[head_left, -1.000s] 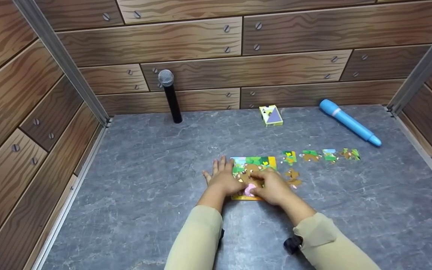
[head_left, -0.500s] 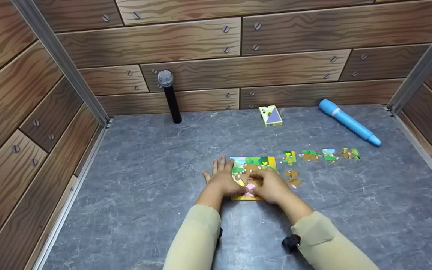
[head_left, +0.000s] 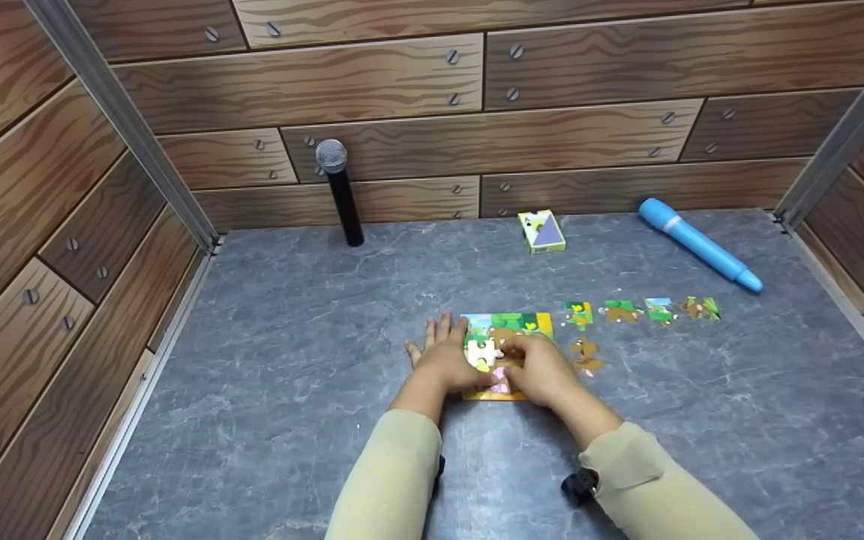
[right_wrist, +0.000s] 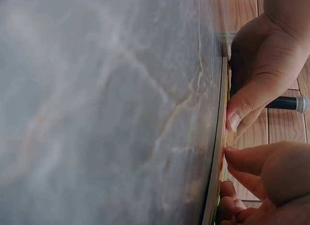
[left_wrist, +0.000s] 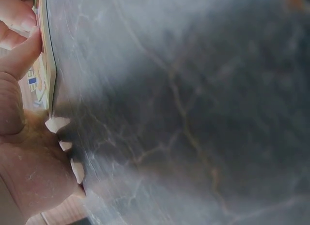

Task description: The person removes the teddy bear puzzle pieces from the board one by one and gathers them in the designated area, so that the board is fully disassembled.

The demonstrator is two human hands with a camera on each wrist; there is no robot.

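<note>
A jigsaw puzzle board [head_left: 503,319] with a brown bear picture and an orange border lies on the grey table. My left hand [head_left: 443,364] is spread at the board's left side, its fingers straight on the table and its thumb over the lower part of the picture. With thumb and curled forefinger, my right hand [head_left: 544,371] pinches at a puzzle piece in the middle of the board. Beside those fingertips a white, knobbed patch [head_left: 481,352] shows. In the right wrist view the right fingertips [right_wrist: 235,155] meet the board's surface close to the left thumb [right_wrist: 237,118].
Several loose puzzle pieces [head_left: 622,311] lie in a row right of the board, with another brown piece [head_left: 586,354] below them. Farther back are a card box [head_left: 542,231], an upright black microphone [head_left: 343,199] and a blue microphone-like stick [head_left: 702,245]. Wood-patterned walls [head_left: 387,82] enclose the table.
The white knobbed patch has appeared where brown picture showed before. My right fingertips have drawn slightly closer together; the left hand and loose pieces have not moved.
</note>
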